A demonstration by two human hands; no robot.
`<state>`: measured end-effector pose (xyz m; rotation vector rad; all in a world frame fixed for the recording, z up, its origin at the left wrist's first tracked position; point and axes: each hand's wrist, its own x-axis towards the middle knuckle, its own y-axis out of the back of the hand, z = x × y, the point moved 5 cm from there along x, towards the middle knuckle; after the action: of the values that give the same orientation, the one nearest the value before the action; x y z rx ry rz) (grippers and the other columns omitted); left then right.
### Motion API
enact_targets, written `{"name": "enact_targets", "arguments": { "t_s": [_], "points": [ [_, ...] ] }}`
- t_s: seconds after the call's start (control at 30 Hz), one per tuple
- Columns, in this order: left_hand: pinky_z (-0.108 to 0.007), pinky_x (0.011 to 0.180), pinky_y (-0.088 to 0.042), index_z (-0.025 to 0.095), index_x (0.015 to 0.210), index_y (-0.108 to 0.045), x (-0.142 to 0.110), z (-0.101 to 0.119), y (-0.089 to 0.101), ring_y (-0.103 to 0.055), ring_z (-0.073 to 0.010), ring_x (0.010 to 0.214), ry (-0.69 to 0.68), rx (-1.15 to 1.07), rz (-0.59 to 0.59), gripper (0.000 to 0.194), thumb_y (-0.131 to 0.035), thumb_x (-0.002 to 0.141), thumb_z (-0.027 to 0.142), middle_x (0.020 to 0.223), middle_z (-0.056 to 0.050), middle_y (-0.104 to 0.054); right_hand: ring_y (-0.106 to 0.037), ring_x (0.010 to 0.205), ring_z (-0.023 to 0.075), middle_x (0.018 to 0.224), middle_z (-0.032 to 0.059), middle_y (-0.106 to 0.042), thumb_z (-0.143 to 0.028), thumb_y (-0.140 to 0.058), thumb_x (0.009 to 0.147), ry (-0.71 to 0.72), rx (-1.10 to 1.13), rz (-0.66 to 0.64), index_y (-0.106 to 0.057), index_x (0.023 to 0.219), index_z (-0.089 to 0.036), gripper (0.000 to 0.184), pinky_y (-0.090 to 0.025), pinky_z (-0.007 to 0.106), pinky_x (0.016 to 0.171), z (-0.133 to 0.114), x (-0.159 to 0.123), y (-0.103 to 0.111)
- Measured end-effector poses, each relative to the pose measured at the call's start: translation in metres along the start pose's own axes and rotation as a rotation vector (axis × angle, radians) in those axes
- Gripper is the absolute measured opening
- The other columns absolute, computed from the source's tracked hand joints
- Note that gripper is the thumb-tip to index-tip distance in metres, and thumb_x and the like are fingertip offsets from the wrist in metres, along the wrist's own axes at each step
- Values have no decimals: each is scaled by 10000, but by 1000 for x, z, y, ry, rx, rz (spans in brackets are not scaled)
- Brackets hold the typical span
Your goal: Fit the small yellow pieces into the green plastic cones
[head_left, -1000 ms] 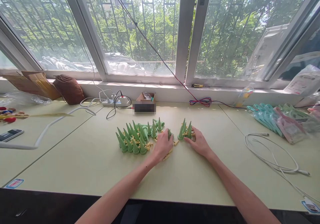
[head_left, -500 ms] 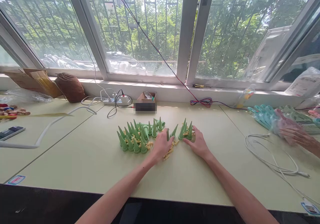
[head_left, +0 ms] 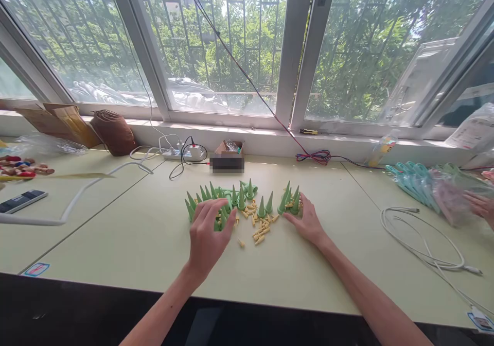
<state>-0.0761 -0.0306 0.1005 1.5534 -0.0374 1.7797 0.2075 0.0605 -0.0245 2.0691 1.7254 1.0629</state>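
My left hand [head_left: 208,227] is over the front of a cluster of pointed green plastic cones [head_left: 192,207], its thumb and fingers apart, hiding several of them. Whether it touches the cones I cannot tell. My right hand [head_left: 310,223] curves round a smaller group of green cones [head_left: 286,199], thumb in front and fingers at the right side. Two separate cones, one of them a green cone [head_left: 262,208], stand upright between my hands. Small yellowish pegs [head_left: 263,231] lie loose in front of these, with one single peg [head_left: 241,243] nearer my left hand.
At the back stand a small cardboard box [head_left: 231,145] and a power strip [head_left: 173,154]. A white cable [head_left: 389,232] is coiled at right, near bagged teal items [head_left: 412,178] and another person's hand [head_left: 480,204]. A phone-like device [head_left: 23,202] lies at left.
My left hand has moved left from the loose cones to the left cluster, its fingers now apart, uncovering pegs and two standing cones. My right hand stays at its group. The other person's hand shifted right.
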Motion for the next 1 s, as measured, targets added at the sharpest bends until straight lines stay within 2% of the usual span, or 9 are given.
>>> {"name": "enact_targets", "arguments": {
  "t_s": [0.07,0.17,0.27,0.5,0.77,1.0],
  "points": [
    [-395,926,-516,184,999,-640,5,-19,5,-638,-252,1001,-22,34,-13,206,-698,834,293,1000,-79,-700,-445,1288,376,1343,204,-519,-672,-619,774,1,3,0,-324,1466,-143,920,-378,536,1058,1,0,0],
    [-444,982,-489,172,1043,-641,7,-45,-8,-592,-300,1132,-30,79,-184,323,-704,821,398,1078,-108,-690,-444,1288,379,1349,209,-513,-683,-610,775,-4,13,0,-321,1469,-142,926,-391,528,1049,2,1,0],
    [-473,989,-472,173,1019,-648,5,-57,-23,-609,-305,1077,-58,119,-288,352,-698,814,454,1066,-108,-692,-446,1284,380,1352,215,-508,-686,-605,779,-10,14,4,-324,1468,-134,926,-401,524,1039,4,0,0],
    [-430,881,-522,163,982,-638,1,-57,-30,-628,-275,969,-64,105,-282,168,-588,897,300,989,-111,-680,-460,1279,373,1335,196,-532,-664,-607,799,20,-7,5,-364,1448,-161,857,-421,519,1020,4,0,1],
    [-341,793,-531,184,940,-610,-3,-60,-30,-632,-225,921,-34,11,-283,107,-540,925,264,952,-83,-640,-465,1271,374,1328,191,-538,-658,-601,803,14,-12,4,-383,1433,-157,834,-428,518,1013,6,1,0],
    [-319,689,-485,188,758,-571,-2,-60,-33,-569,-203,768,-35,59,-281,208,-521,937,282,743,-46,-618,-460,1269,364,1338,195,-523,-637,-598,814,13,0,-4,-380,1427,-153,811,-404,523,1031,6,1,0]
  ]
}}
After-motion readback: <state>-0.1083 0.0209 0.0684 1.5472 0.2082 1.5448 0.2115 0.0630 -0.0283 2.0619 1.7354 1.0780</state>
